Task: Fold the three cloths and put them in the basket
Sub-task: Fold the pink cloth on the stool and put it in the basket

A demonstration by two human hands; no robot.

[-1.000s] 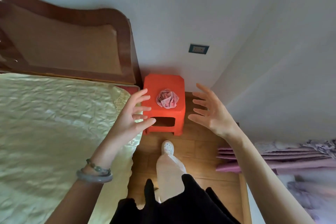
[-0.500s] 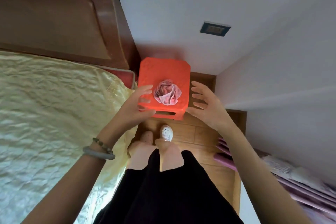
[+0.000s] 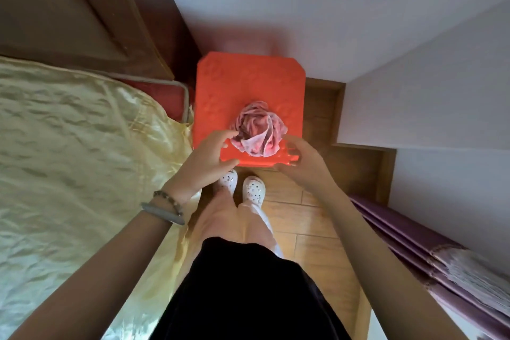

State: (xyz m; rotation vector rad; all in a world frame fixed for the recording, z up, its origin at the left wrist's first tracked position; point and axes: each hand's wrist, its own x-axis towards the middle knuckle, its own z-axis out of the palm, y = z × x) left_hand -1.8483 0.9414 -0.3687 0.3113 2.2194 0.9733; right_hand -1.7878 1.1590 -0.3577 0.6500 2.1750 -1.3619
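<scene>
One crumpled pink cloth (image 3: 258, 132) is sitting bunched up on the red plastic stool (image 3: 248, 83), toward its near edge. A person is standing right in front of it, reaching down with both arms. The left hand (image 3: 209, 156) is hovering at the cloth's left side, fingers loosely curved and apart and pinching nothing. Its forefinger tip is lying at the cloth's edge, but I cannot tell if it is touching. The thumb is lying along the stool's front edge. The right hand (image 3: 299, 163) is hovering at the cloth's right side, fingers spread and a bit blurred, holding nothing, with the top fingertip just beside the fabric. Two bracelets (image 3: 165, 208) are sitting on the left wrist. White shoes (image 3: 240, 188) are standing on the wooden floor (image 3: 311, 218), just by the stool. The bed with a yellow cover (image 3: 69, 160) is lying to the left, with a brown headboard (image 3: 69, 8) behind it. A purple curtain (image 3: 414, 243) is hanging on the right.
</scene>
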